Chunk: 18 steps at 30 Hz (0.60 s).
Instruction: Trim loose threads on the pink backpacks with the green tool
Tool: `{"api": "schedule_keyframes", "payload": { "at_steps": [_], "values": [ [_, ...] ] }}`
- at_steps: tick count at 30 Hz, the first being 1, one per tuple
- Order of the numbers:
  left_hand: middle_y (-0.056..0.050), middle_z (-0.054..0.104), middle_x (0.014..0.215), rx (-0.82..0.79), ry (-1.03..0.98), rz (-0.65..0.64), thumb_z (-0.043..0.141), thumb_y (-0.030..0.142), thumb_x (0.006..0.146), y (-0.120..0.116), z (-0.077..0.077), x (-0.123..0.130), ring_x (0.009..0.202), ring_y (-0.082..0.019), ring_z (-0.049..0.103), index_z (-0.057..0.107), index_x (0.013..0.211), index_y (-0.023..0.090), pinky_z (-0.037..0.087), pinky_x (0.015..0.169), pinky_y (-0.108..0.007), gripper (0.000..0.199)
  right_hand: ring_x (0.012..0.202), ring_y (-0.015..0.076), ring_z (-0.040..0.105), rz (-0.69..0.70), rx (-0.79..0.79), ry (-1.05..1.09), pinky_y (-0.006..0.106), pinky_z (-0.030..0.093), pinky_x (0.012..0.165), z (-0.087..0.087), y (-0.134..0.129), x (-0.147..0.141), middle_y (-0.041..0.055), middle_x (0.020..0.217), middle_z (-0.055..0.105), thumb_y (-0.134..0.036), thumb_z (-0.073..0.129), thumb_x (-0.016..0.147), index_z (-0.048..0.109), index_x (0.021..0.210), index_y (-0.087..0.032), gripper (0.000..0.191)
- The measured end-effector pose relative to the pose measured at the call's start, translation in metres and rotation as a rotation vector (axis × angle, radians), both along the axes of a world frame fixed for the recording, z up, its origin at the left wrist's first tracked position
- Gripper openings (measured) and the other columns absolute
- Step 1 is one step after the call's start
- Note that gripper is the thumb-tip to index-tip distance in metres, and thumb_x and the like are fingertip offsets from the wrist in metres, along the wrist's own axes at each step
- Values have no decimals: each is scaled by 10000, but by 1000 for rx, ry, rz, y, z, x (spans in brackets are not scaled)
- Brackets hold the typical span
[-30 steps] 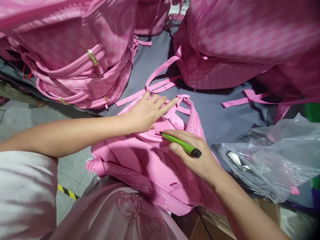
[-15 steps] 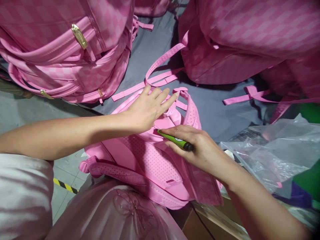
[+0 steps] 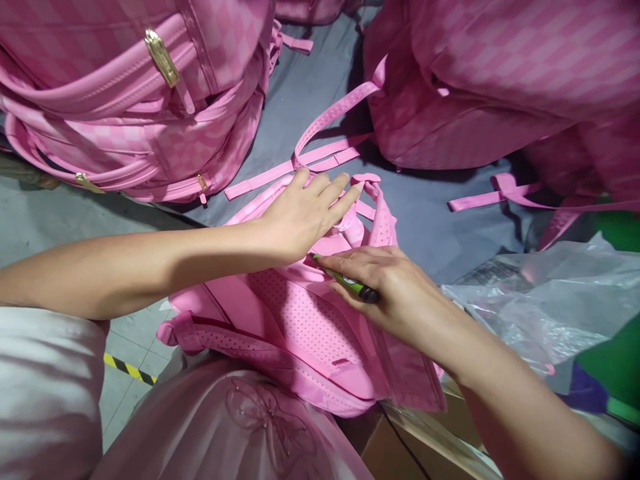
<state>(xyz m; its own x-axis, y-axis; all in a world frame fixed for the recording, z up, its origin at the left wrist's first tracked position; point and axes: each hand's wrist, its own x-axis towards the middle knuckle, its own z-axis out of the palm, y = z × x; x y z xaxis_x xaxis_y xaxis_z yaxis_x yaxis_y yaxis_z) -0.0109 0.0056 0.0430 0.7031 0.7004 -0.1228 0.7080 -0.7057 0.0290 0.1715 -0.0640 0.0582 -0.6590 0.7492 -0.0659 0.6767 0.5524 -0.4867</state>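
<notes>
A pink backpack (image 3: 320,327) with perforated back padding and shoulder straps lies at the table's near edge, against my body. My left hand (image 3: 313,210) rests on its upper part, fingers stretched out and slightly apart, thumb hidden. In my right hand (image 3: 380,280) is a slim green pen-like tool (image 3: 345,283) with a black end, gripped between thumb and fingers. Its tip points left at the pink fabric just below my left palm. What exactly the tip does there is too small to tell.
Large checkered pink backpacks stand at the back left (image 3: 135,113) and back right (image 3: 500,87) on the grey table (image 3: 425,213). Loose pink straps (image 3: 330,123) lie between them. Clear plastic bags (image 3: 545,293) are at right, above a cardboard box (image 3: 405,447).
The tool has turned slightly within my right hand, and its green body shows less. My left hand stays on the backpack, which has hardly moved; the view has shifted slightly.
</notes>
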Motion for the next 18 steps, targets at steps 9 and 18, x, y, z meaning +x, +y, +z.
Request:
{"api": "schedule_keyframes", "payload": {
  "at_steps": [9,18],
  "values": [
    [-127,217,1671,-21,82,6,454,173,964,0,7,0,1450,-320,351,148,1616,141,257,1221,-493,721,917,231,731,0,-122,-119,341,506,840,13,3,-9,79,1035,778,-181,587,927,716,1175,-200,281],
    [-130,229,1666,-44,91,-8,415,158,964,2,8,1,1442,-325,357,158,1614,145,264,1209,-498,699,884,231,732,-61,-112,-145,324,494,783,15,-1,-16,58,1028,779,-138,638,883,717,1176,-214,313]
  ]
}}
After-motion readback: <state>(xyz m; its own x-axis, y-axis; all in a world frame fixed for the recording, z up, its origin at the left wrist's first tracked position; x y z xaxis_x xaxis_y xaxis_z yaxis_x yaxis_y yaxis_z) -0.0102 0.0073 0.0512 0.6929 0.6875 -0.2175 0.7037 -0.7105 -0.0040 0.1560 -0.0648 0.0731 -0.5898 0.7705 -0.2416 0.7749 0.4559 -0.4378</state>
